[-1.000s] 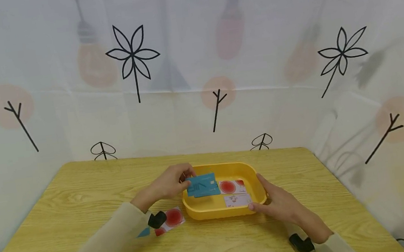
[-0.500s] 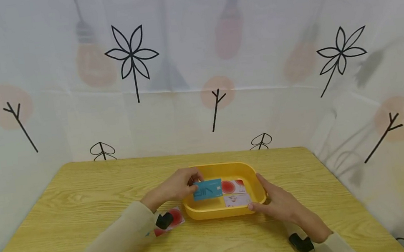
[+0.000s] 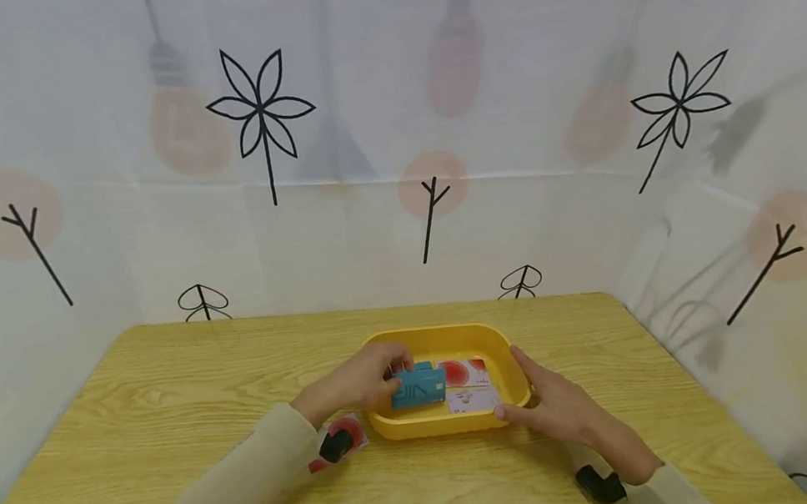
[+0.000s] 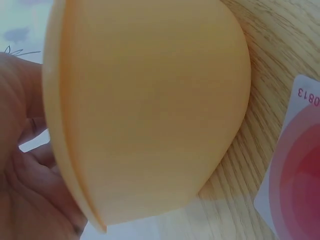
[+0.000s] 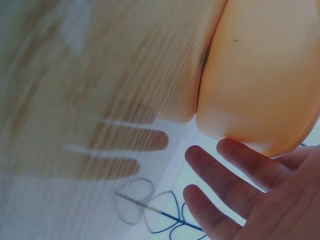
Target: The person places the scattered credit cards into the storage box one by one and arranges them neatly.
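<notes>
My left hand (image 3: 364,374) pinches a blue plastic card (image 3: 422,387) by its left end, low inside a yellow tray (image 3: 440,426). Behind that card shows the edge of another blue piece, probably a second card. To the right in the tray lie a card with red circles (image 3: 458,373) and a whitish card (image 3: 473,400) with a small print. My right hand (image 3: 562,405) rests against the tray's right end, thumb at the front rim. In the right wrist view its fingers (image 5: 225,182) are fairly straight and spread. The tray wall hides the left fingertips in the left wrist view.
Left of the tray, partly under the left wrist's black strap (image 3: 336,445), lies another card with a red circle (image 4: 305,170) on the wooden table (image 3: 463,488). A white patterned cloth (image 3: 371,231) hangs behind the table and at its sides.
My left hand has moved right and down into the tray with the blue card. The left sleeve now covers the blue corner seen earlier on the table. The right hand stays at the tray.
</notes>
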Available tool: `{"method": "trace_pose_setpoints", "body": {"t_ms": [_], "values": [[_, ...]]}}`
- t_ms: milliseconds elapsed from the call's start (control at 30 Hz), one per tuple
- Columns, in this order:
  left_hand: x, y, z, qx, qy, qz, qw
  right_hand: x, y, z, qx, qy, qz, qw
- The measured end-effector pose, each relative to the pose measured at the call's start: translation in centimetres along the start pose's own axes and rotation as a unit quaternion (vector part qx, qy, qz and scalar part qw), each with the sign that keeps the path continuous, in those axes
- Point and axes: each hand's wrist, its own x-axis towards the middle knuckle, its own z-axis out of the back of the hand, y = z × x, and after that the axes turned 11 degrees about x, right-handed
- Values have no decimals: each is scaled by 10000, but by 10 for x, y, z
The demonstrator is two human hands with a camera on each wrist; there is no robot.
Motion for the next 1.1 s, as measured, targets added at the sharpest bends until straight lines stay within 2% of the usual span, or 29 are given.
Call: {"method": "trace_pose_setpoints", "body": {"t_ms": [367,933,1100], "values": [[1,-1,-3,459,10,-1,9989,0,1,1,-63,9,5,10000],[7,1,-4,811,378,62,9960,0,-1,0,-67,1,39,10000],[9,4,-3,1071,466,105,9931,0,-1,0,-63,-9,-7,10000]]}}
